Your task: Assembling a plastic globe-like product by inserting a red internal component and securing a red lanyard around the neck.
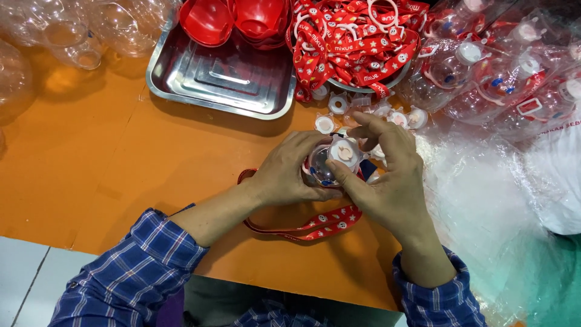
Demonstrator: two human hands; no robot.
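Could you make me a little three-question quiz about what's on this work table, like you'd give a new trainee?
1. True or false: the metal tray on the orange table holds red bowls at its far end.
2. What does the right hand press onto the clear bottle that the left hand grips? A) a white cap B) a red bowl C) a metal spoon
3. Fill in: the red strap printed with white shapes lies ___ the hands.

Key: 1 true; 2 A; 3 under.
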